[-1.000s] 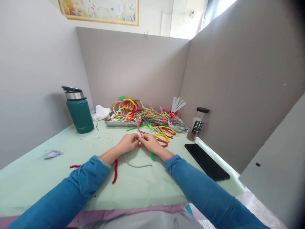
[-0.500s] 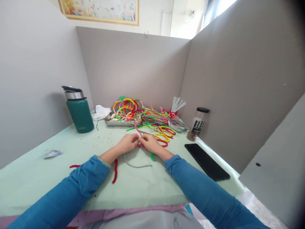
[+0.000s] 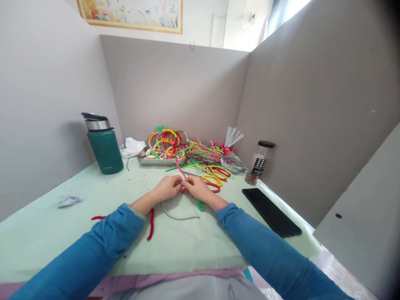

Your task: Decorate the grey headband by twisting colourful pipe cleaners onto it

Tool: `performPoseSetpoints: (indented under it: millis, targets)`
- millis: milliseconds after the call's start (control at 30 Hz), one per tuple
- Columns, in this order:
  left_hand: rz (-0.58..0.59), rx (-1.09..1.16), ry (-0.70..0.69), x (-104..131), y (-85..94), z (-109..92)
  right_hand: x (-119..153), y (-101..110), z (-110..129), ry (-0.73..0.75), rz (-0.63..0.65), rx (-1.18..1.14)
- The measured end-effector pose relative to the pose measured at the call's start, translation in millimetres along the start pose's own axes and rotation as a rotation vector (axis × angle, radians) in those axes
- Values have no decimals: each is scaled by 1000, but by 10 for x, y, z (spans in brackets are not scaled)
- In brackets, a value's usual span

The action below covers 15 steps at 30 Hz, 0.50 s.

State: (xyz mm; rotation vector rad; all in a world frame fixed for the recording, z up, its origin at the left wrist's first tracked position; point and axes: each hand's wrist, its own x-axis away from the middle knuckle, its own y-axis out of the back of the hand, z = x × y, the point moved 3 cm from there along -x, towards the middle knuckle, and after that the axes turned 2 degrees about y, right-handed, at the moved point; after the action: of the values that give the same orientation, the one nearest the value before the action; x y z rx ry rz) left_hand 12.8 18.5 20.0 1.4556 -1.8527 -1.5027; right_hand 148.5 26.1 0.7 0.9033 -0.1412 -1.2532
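Observation:
My left hand (image 3: 168,187) and my right hand (image 3: 196,187) meet over the middle of the table, fingertips touching. Both are closed on a pink pipe cleaner (image 3: 180,168); one end rises above the fingers and a small pink bit shows below them. The part between the fingertips is mostly hidden. A grey wire (image 3: 179,218) curves on the cloth just below the hands. Near my left wrist lies a red pipe cleaner piece (image 3: 151,225), and a green piece (image 3: 200,205) is beside my right hand.
A green bottle (image 3: 106,152) stands at the left. Behind the hands are a metal tray (image 3: 161,162), a pile of coloured pipe cleaners (image 3: 203,153) and a wire coil (image 3: 234,165). A clear jar (image 3: 259,162) and a black phone (image 3: 270,211) are at the right.

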Motion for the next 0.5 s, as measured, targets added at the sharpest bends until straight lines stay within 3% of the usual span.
performPoseSetpoints:
  millis: [500]
  targets:
    - [0,-4,-7,0,-7,7,13,14,42,-4,-5,38]
